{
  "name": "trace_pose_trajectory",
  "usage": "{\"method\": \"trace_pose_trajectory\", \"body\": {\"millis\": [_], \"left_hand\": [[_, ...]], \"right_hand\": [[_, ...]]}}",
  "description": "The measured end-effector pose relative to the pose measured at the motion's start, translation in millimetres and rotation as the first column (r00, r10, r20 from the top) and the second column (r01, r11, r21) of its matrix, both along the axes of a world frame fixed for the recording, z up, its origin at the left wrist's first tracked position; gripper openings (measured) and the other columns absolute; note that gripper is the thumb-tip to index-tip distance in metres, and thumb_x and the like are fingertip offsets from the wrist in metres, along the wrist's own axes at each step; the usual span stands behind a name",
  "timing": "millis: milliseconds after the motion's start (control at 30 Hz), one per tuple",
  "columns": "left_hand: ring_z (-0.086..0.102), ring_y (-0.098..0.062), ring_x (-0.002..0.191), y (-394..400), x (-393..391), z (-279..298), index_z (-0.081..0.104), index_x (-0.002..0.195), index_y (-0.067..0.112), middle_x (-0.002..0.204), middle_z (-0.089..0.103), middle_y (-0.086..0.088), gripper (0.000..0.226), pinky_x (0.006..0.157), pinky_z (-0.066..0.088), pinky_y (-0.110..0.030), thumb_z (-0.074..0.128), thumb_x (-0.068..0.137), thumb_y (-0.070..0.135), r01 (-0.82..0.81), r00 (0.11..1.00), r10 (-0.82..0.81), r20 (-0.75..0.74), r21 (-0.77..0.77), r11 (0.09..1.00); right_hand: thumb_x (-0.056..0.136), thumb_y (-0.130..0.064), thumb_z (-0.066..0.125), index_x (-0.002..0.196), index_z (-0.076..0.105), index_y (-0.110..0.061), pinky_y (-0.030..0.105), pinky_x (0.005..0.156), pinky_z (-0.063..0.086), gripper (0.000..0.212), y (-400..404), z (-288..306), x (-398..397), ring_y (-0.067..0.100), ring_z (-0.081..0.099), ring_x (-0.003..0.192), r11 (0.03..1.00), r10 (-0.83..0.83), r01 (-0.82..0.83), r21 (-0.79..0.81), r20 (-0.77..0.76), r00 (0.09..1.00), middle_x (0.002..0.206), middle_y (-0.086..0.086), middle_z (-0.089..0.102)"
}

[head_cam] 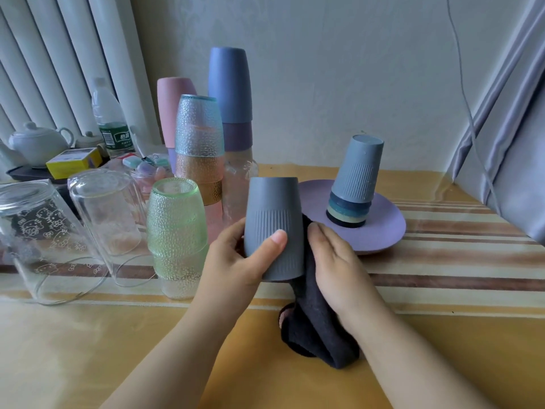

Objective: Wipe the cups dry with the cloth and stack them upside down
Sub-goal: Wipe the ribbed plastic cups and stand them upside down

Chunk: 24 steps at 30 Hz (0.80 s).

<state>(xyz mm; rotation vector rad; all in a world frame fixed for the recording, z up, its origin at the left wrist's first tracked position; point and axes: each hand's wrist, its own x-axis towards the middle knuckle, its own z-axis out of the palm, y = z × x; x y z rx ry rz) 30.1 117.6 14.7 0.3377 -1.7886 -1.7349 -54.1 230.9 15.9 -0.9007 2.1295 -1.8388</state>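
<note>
Ribbed matte grey cup [272, 219], inverted, grasped by left hand [236, 261]; right hand [333, 261] presses dark fuzzy cloth [315, 320] against cup's right side.

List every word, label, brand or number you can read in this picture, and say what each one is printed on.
No text can be read with certainty.
Water bottle: green label with white characters, too blurred to read.
Yellow box: printing too small to read.
Clear glass: cartoon cat faces and bows only, no words.
</note>
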Motion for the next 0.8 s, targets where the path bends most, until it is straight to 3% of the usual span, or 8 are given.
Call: {"method": "trace_pose_trajectory", "body": {"millis": [100,200,267,333,400,533,667,800], "left_hand": [[0.068,-0.011,0.086,-3.6,-1.2,-3.5,0.067,0.099,0.034,0.096,0.070,0.002,0.048,0.071,0.057,-0.028,0.067,0.060,0.061,-0.126,0.989,0.138,0.050,-0.194,0.973],[0.063,-0.014,0.097,-10.9,-2.2,-6.2,0.060,0.116,0.027,0.108,0.064,0.002,0.072,0.081,0.055,-0.037,0.067,0.056,0.066,-0.243,0.947,0.298,0.124,-0.334,0.911],[0.059,-0.015,0.100,-9.9,-3.1,-7.0,0.054,0.115,0.024,0.110,0.060,0.003,0.067,0.081,0.049,-0.032,0.072,0.059,0.057,-0.257,0.926,0.345,0.155,-0.410,0.875],[0.054,-0.016,0.101,-5.7,-4.8,-10.1,0.047,0.115,0.024,0.112,0.055,0.003,0.063,0.077,0.040,-0.029,0.073,0.064,0.049,-0.229,0.915,0.357,0.189,-0.488,0.842],[0.051,-0.020,0.104,-2.5,-7.4,-16.3,0.042,0.120,0.020,0.116,0.052,0.000,0.063,0.074,0.031,-0.026,0.075,0.070,0.041,-0.194,0.902,0.368,0.223,-0.553,0.810],[0.049,-0.025,0.108,-1.9,-11.6,-24.0,0.040,0.114,0.013,0.118,0.052,-0.007,0.055,0.066,0.023,-0.025,0.076,0.076,0.034,-0.145,0.874,0.382,0.301,-0.589,0.795],[0.051,-0.030,0.111,-5.4,-13.8,-26.4,0.045,0.127,0.011,0.119,0.048,-0.009,0.071,0.078,0.034,-0.029,0.079,0.073,0.043,-0.139,0.841,0.440,0.316,-0.660,0.739],[0.055,-0.034,0.106,-4.4,-13.0,-22.9,0.042,0.138,0.017,0.116,0.042,-0.005,0.086,0.082,0.042,-0.036,0.081,0.068,0.047,-0.174,0.814,0.504,0.289,-0.706,0.686]], "right_hand": [[0.097,-0.033,0.042,0.089,0.062,-0.022,0.027,0.079,0.047,0.024,7.9,3.4,-13.2,0.008,0.061,0.089,0.981,-0.143,0.153,0.119,-0.094,0.985,0.086,-0.010,0.068],[0.096,-0.033,0.046,0.098,0.063,-0.027,0.031,0.083,0.047,0.018,18.0,3.7,-29.1,0.012,0.059,0.092,0.942,-0.317,0.328,0.067,-0.131,0.939,0.088,-0.014,0.064],[0.095,-0.033,0.046,0.106,0.064,-0.026,0.031,0.083,0.048,0.023,24.6,6.3,-38.4,0.012,0.060,0.093,0.910,-0.408,0.414,0.017,-0.140,0.902,0.089,-0.016,0.064],[0.096,-0.032,0.046,0.104,0.065,-0.023,0.026,0.072,0.047,0.023,30.0,8.7,-46.3,0.011,0.059,0.087,0.884,-0.464,0.466,-0.019,-0.145,0.874,0.084,-0.017,0.062],[0.096,-0.030,0.045,0.100,0.065,-0.019,0.022,0.063,0.041,0.024,33.8,8.4,-52.7,0.011,0.056,0.081,0.872,-0.485,0.489,-0.013,-0.159,0.860,0.080,-0.013,0.060],[0.096,-0.030,0.046,0.095,0.066,-0.021,0.027,0.069,0.041,0.022,34.0,2.5,-58.2,0.017,0.058,0.080,0.871,-0.490,0.490,-0.032,-0.117,0.864,0.078,-0.011,0.062],[0.096,-0.031,0.046,0.092,0.065,-0.021,0.029,0.072,0.044,0.022,30.6,-1.8,-59.3,0.014,0.057,0.077,0.886,-0.463,0.460,-0.055,-0.085,0.882,0.075,-0.011,0.063],[0.095,-0.035,0.047,0.095,0.066,-0.021,0.038,0.083,0.049,0.024,29.3,-7.3,-61.6,0.020,0.062,0.088,0.900,-0.436,0.433,-0.056,-0.053,0.899,0.084,-0.007,0.068]]}}
